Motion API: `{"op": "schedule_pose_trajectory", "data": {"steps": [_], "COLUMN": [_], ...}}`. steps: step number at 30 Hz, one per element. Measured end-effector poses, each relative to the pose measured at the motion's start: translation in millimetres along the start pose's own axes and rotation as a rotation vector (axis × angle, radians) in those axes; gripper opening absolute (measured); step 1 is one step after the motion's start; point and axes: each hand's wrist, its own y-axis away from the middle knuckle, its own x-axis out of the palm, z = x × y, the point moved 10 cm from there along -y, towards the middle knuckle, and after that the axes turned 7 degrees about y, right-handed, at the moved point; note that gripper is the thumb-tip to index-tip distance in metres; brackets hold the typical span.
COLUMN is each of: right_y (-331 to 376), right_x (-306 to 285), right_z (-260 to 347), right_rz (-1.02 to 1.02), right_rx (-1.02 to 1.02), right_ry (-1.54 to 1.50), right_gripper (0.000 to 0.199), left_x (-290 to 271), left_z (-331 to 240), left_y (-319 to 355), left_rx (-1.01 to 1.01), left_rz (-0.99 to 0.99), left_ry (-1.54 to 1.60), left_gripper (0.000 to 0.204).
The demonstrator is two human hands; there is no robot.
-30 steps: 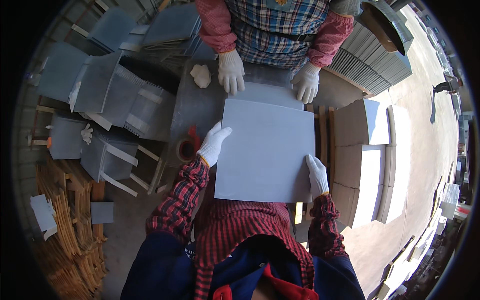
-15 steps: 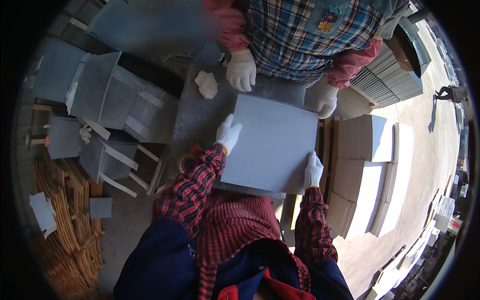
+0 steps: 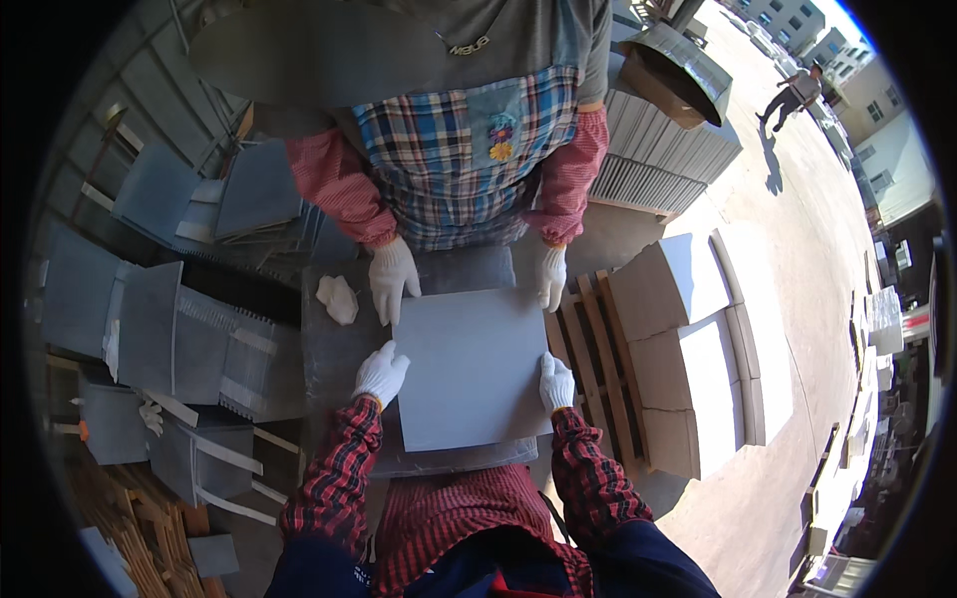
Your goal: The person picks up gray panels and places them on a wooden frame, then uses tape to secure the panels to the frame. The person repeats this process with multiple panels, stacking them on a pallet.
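Sunlit concrete floor (image 3: 758,478) spreads far to the right of the fingers of our right hand (image 3: 557,383) in the head view, where we also see 1 person (image 3: 795,98) walking in the distance. Between those fingers and our left hand (image 3: 383,374), a flat grey sheet (image 3: 474,374) lies over a dark worktable (image 3: 334,384). Our left fingers meet the sheet's left edge, close together and lightly bent; our right fingers meet its right edge in much the same way, tips pointing away from us. We cannot tell whether either set curls under the sheet or merely rests against it. Ahead of our fingers, a co-worker (image 3: 449,149) in a blue plaid apron has 2 white-gloved hands (image 3: 394,281) near the sheet's 2 far corners. Beyond our left fingertips lies a crumpled white cloth (image 3: 337,300); farther left of them stand stacked grey panels (image 3: 150,329). Just right of our right fingers run wooden slats (image 3: 610,374), and past those, pale stacked blocks (image 3: 663,374).
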Motion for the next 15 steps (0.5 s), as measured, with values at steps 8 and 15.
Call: {"op": "schedule_pose_trajectory", "data": {"steps": [8,15], "right_y": [9.9,37.0], "right_x": [-24.8,-109.4], "right_z": [20.6,34.8], "right_rz": [0.007,-0.216], "right_rx": [0.002,-0.283], "right_ry": [0.177,0.068], "right_gripper": [0.046,0.053], "left_x": [92.9,102.9], "left_z": [80.7,47.8], "left_y": [84.6,138.8], "left_rx": [-0.367,-0.463], "left_rz": [0.172,-0.005], "left_ry": [0.623,0.676], "left_gripper": [0.084,0.095]}}
